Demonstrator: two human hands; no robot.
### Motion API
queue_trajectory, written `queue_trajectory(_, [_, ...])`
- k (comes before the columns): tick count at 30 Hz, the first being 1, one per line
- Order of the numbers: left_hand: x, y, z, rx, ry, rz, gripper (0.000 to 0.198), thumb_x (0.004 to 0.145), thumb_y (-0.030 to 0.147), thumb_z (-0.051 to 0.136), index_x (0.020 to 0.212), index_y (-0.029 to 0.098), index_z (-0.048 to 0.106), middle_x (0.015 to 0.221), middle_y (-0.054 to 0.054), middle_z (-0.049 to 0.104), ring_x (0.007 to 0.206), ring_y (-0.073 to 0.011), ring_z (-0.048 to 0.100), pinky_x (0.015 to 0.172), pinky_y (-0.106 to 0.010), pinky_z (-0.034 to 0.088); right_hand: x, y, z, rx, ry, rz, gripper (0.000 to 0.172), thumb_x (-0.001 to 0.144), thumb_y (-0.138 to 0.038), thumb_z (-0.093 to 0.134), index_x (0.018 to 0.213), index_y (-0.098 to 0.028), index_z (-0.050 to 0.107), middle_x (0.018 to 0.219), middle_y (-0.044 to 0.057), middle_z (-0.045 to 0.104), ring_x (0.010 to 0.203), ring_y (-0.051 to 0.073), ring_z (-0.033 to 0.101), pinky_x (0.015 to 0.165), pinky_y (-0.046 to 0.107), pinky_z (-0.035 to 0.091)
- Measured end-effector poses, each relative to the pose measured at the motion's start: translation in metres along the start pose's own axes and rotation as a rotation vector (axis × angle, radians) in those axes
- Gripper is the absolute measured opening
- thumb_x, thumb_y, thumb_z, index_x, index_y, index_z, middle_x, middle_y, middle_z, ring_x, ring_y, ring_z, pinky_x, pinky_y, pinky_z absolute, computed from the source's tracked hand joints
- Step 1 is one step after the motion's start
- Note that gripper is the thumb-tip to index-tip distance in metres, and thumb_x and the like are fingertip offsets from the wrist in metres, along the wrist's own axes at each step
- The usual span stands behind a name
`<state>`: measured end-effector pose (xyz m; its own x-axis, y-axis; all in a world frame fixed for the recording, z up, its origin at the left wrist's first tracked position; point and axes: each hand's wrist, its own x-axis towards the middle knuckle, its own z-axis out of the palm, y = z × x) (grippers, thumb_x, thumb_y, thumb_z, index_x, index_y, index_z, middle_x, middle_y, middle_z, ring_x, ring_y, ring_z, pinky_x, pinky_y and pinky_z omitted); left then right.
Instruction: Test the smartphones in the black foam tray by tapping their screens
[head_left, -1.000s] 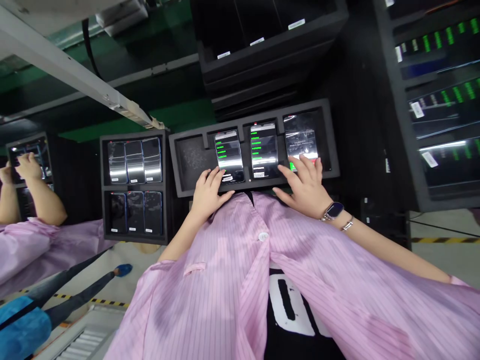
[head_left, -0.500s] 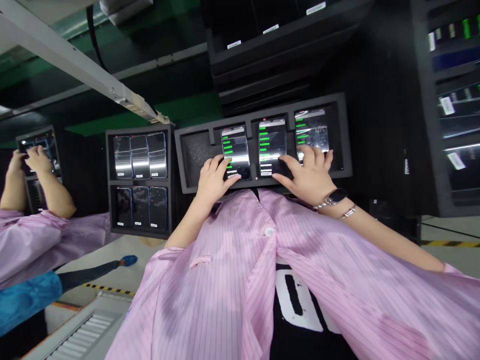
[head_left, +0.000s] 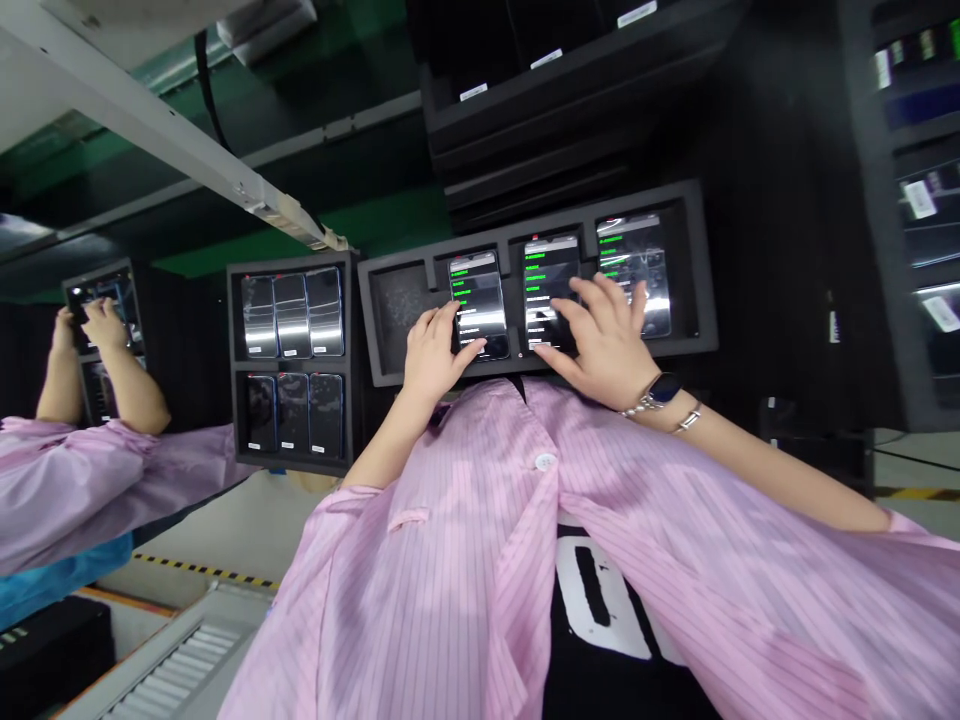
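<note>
Three lit phones with green and white text lie in a dark foam tray (head_left: 390, 378) in front of me. My left hand (head_left: 437, 352) rests at the lower left of the left phone (head_left: 480, 290), its fingers apart and its thumb over the screen's bottom. Over the lower part of the middle phone (head_left: 549, 265) is my right hand (head_left: 604, 338), thumb near the bottom edge and fingers spread. The right phone (head_left: 643, 255) lies beside those fingers. Neither hand grips anything.
Left of my tray, another tray (head_left: 292, 366) holds several dark phones in two rows. A co-worker's hands (head_left: 105, 325) are over a tray at the far left. A metal beam (head_left: 172, 130) slants across the upper left. Stacked trays (head_left: 525, 120) stand behind, more at right.
My right hand has moved left and its fingers now reach over the middle phone instead of the right one. Text on the left and middle screens has changed. The whole view has shifted slightly.
</note>
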<state>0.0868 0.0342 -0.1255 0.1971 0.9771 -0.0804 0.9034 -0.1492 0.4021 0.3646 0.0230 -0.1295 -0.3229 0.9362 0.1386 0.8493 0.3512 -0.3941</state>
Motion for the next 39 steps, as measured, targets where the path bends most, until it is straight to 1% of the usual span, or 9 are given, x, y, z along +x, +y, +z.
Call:
queue_trajectory(6, [0.001,-0.001,0.003,0.007,0.052,0.037,0.063,0.100,0.064,0.051,0.145,0.020,0.056,0.151,-0.011,0.061,0.140,-0.0343,0.051,0.119,-0.050,0.040,-0.002,-0.005,0.021,-0.017,-0.044,-0.078,0.062,0.102,-0.059,0.046,0.147,-0.018,0.055,0.157,0.015,0.051,0.153,0.036,0.035,0.128,0.066,0.015])
queue_trajectory(10, [0.003,-0.001,0.002,0.011,0.069,0.052,0.064,0.100,0.063,0.051,0.148,0.020,0.054,0.148,-0.012,0.063,0.139,-0.0340,0.051,0.119,-0.050,0.039,0.002,-0.009,0.022,-0.043,-0.052,-0.045,0.070,0.102,-0.062,0.043,0.153,-0.016,0.048,0.164,0.018,0.042,0.155,0.037,0.031,0.128,0.068,0.014])
queue_trajectory(14, [0.004,-0.001,0.002,0.031,0.075,0.056,0.058,0.101,0.059,0.053,0.142,0.021,0.059,0.149,-0.011,0.062,0.139,-0.0346,0.052,0.117,-0.050,0.040,0.006,-0.011,0.016,-0.040,-0.101,-0.035,0.074,0.103,-0.064,0.039,0.154,-0.011,0.047,0.160,0.021,0.046,0.155,0.039,0.031,0.127,0.071,0.012])
queue_trajectory(21, [0.001,-0.002,0.003,0.000,0.077,0.037,0.063,0.101,0.062,0.050,0.146,0.019,0.053,0.145,-0.014,0.064,0.137,-0.0346,0.053,0.116,-0.050,0.042,-0.013,0.026,-0.003,-0.062,-0.009,0.107,0.074,0.101,-0.064,0.043,0.153,-0.012,0.045,0.157,0.023,0.047,0.153,0.043,0.032,0.124,0.076,0.013])
queue_trajectory(25, [0.006,0.000,-0.003,0.014,0.163,0.027,0.064,0.100,0.064,0.049,0.144,0.018,0.053,0.151,-0.016,0.058,0.142,-0.0350,0.050,0.122,-0.051,0.038,-0.012,0.048,-0.012,-0.074,0.039,0.139,0.073,0.101,-0.063,0.041,0.154,-0.011,0.041,0.152,0.023,0.051,0.150,0.044,0.036,0.121,0.077,0.018])
queue_trajectory(29, [0.063,0.008,-0.017,-0.010,0.195,0.110,0.056,0.105,0.060,0.041,0.141,0.020,0.056,0.151,-0.014,0.057,0.145,-0.0321,0.047,0.125,-0.048,0.033,0.044,0.061,-0.037,-0.101,0.122,0.198,0.064,0.105,-0.056,0.034,0.153,-0.013,0.042,0.154,0.023,0.048,0.150,0.041,0.037,0.122,0.072,0.021])
queue_trajectory(34, [0.169,0.017,-0.008,-0.017,0.122,0.199,0.056,0.106,0.059,0.034,0.131,0.018,0.063,0.137,-0.016,0.064,0.135,-0.0341,0.054,0.118,-0.052,0.038,0.145,0.083,-0.049,-0.071,-0.123,0.258,0.055,0.111,-0.042,0.023,0.127,-0.007,0.063,0.127,0.023,0.067,0.126,0.034,0.058,0.113,0.053,0.038])
queue_trajectory(36, [0.190,0.017,0.003,0.031,0.121,0.178,0.057,0.106,0.058,0.034,0.119,0.016,0.070,0.123,-0.018,0.070,0.130,-0.0381,0.056,0.114,-0.057,0.038,0.167,0.092,-0.040,-0.119,-0.209,0.309,0.053,0.110,-0.043,0.030,0.120,-0.005,0.067,0.120,0.023,0.069,0.120,0.034,0.061,0.105,0.049,0.043])
queue_trajectory(39, [0.193,0.015,0.015,0.075,0.123,0.165,0.058,0.107,0.053,0.030,0.101,0.016,0.074,0.099,-0.019,0.072,0.112,-0.0381,0.064,0.108,-0.058,0.039,0.178,0.100,-0.024,-0.191,-0.265,0.388,0.051,0.107,-0.045,0.036,0.109,-0.006,0.069,0.109,0.022,0.071,0.107,0.035,0.065,0.091,0.047,0.048])
